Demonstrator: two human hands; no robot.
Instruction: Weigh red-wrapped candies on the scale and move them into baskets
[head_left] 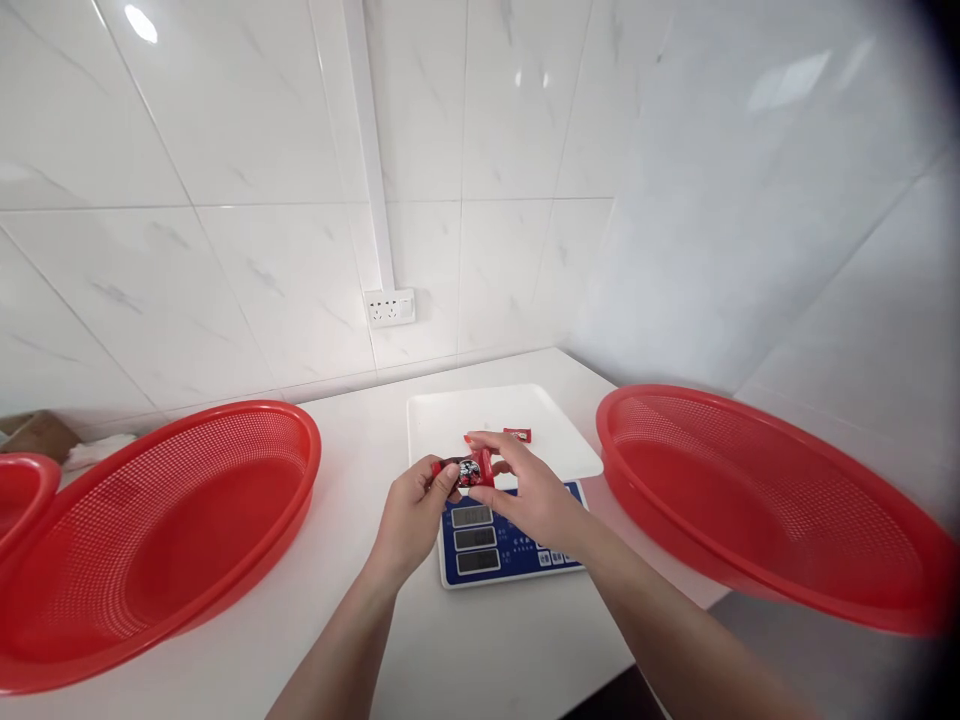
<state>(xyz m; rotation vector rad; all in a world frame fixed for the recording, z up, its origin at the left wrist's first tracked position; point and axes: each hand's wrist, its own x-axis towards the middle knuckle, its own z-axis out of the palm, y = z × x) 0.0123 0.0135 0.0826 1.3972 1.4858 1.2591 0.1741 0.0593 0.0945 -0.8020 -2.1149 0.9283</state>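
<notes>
My left hand (415, 515) and my right hand (525, 490) meet over the front of a white and blue weighing scale (499, 480). Both pinch a small red and black packet (466, 471) between their fingertips. The packet is held just above the scale's blue display panel (480, 545). On the scale's white tray (450, 415) lies another small red packet (517, 434), partly hidden behind my right fingers.
A large red mesh basket (150, 540) sits on the white counter to the left, with the rim of another red basket (22, 495) at the far left. A third red basket (757, 500) overhangs the counter on the right. A wall socket (390, 307) is on the tiled wall behind.
</notes>
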